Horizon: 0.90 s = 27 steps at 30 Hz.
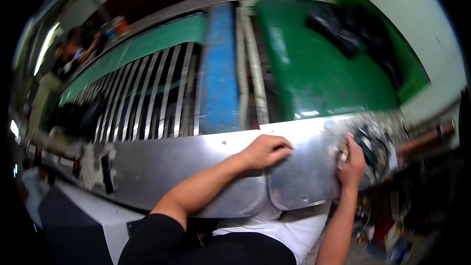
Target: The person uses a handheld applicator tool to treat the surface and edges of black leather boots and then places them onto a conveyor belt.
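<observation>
My left hand [267, 151] hovers over or rests on a bare metal worktop [196, 159], near the seam between its two plates. Its fingers are loosely curled, and nothing shows in them. At the worktop's right end, my right hand [352, 169] is closed around a small shiny metal piece [343, 157]; motion blur hides its kind. Just beyond that hand lies a blurred heap of dark green and whitish material [374, 146].
Beyond the worktop are a row of metal slats [157, 93], a blue beam [222, 68] and a green surface [324, 73] with black gloves or bundles [336, 29] on it. A black bar [107, 172] lies at left. Another person [76, 51] is at the far left.
</observation>
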Each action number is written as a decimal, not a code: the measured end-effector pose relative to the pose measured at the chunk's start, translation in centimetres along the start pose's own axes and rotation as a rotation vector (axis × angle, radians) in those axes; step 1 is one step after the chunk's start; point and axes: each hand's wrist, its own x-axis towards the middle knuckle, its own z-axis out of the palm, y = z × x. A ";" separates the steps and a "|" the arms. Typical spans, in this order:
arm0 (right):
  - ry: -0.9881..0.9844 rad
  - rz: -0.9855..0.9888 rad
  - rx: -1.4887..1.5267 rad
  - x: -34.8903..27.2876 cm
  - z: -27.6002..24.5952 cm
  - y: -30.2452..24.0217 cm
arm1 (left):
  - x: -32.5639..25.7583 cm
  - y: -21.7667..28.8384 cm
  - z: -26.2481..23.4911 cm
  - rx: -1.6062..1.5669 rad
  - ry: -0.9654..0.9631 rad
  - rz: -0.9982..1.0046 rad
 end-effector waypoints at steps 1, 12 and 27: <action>-0.052 0.013 0.012 0.1 0.0 -1.0 | -0.7 -0.9 0.1 -0.024 0.006 0.039; -0.078 -0.027 0.027 -0.9 0.1 0.8 | -0.9 -1.2 1.8 -0.033 0.068 0.079; -0.026 -0.103 0.020 -0.6 0.7 0.8 | -0.5 -1.2 1.1 -0.049 0.043 0.036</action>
